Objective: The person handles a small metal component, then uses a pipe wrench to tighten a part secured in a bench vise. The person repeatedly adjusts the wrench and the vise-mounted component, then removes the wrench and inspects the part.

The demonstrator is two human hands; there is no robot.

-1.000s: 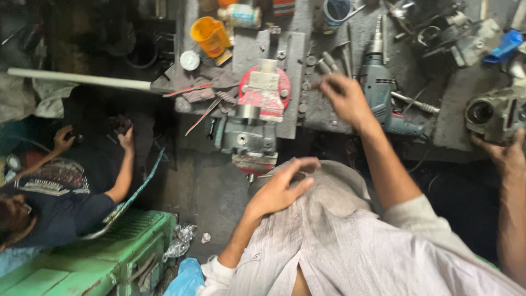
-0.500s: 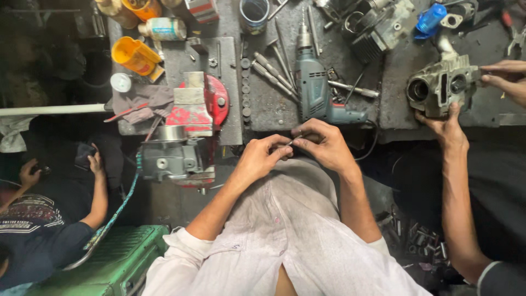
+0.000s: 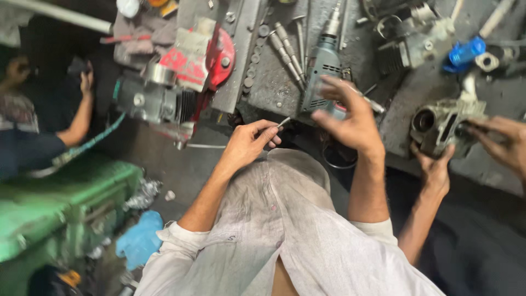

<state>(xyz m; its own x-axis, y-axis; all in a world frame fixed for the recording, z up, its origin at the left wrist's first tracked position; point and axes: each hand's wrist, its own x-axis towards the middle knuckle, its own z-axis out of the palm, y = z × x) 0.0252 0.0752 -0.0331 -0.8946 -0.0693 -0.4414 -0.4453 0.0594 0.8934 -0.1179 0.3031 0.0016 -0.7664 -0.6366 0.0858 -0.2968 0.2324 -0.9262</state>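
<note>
The left hand (image 3: 246, 143) pinches a thin metal pin (image 3: 284, 121) between thumb and fingertips, just off the near edge of the worktop (image 3: 274, 90). The pin's long axis runs on a slant; its free end points up and to the right, toward the drill (image 3: 322, 68). Only the short tip shows beyond the fingers.

The right hand (image 3: 350, 118) hovers with fingers spread and curled, partly over the drill's handle at the worktop's near edge. It is blurred, and I cannot tell whether it grips anything or touches the drill. The two hands are near each other, not touching.

The drill lies flat with its long axis running away from the person, chuck toward the far edge. Just left of it lie several loose bits (image 3: 285, 46), slanted toward the far left. A red-and-grey machine part (image 3: 181, 82) sits at the worktop's left edge, hanging out past it.

Toward the right end of the worktop, another person's two hands (image 3: 435, 170) hold a grey metal casting (image 3: 444, 126), its round opening facing left. A blue part (image 3: 466, 53) lies beyond it near the far edge.

Below and left, a green crate (image 3: 66, 203) stands on the floor, with a blue rag (image 3: 139, 238) beside it. A third person (image 3: 33, 131) sits at the far left, arm raised.
</note>
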